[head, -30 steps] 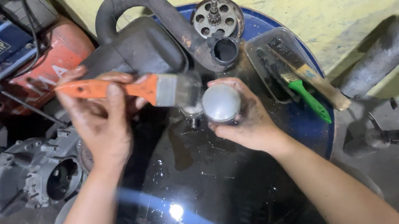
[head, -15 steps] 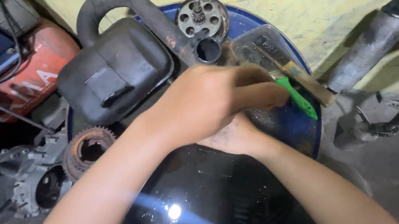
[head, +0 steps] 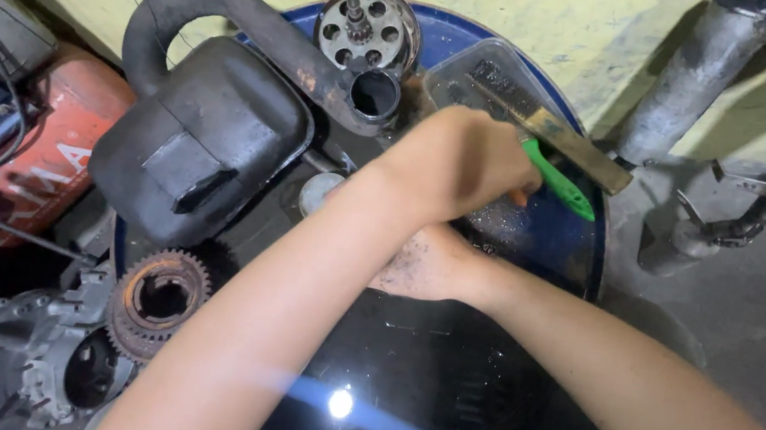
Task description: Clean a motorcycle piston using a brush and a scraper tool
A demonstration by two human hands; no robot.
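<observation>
My left hand (head: 460, 161) reaches across the blue drum top (head: 578, 264) to a clear plastic tub (head: 485, 74), with its fingers closed. A sliver of an orange-handled brush (head: 517, 197) shows under them. A green-handled brush (head: 560, 183) and a wooden-handled brush (head: 566, 141) lie in the tub. My greasy right hand (head: 426, 264) rests on the drum beneath my left forearm, and its fingers are hidden. A round silver metal part (head: 318, 190) peeks out just left of that forearm.
A black muffler box with a curved pipe (head: 198, 132) lies on the drum's left side, and a drilled metal disc (head: 368, 29) sits behind it. A rusty gear (head: 158, 298) and a grey engine casing (head: 17, 363) lie lower left. Grey exhaust pipes (head: 705, 91) lean at right.
My left hand has swung the orange-handled brush from the left side across my right hand to the tub. My right hand with the silver part is now covered by the left arm.
</observation>
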